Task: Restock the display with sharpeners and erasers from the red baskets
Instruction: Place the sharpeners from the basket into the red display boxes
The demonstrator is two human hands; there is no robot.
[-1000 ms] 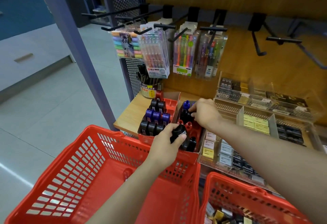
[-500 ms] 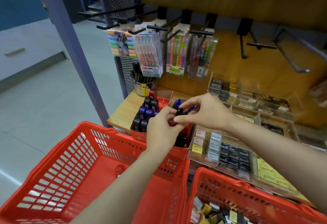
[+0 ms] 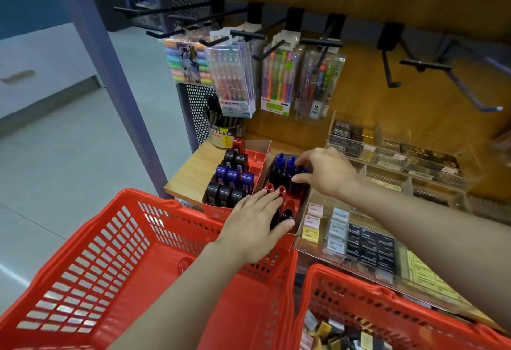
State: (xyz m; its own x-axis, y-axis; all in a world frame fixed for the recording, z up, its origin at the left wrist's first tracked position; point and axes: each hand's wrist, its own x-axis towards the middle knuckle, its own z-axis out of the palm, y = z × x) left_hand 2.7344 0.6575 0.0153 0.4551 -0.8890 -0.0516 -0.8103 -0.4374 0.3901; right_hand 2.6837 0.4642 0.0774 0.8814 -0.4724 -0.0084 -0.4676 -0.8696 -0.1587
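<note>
I steady the sharpener tray (image 3: 300, 212) with my flat, open left hand (image 3: 253, 228) while my right hand (image 3: 322, 172) pinches a blue sharpener (image 3: 291, 162), seating it squarely upright.

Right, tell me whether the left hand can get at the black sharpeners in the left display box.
Probably yes. The left hand rests on the neighbouring right display box, and the black sharpeners stand uncovered in the left display box, with nothing between.
</note>
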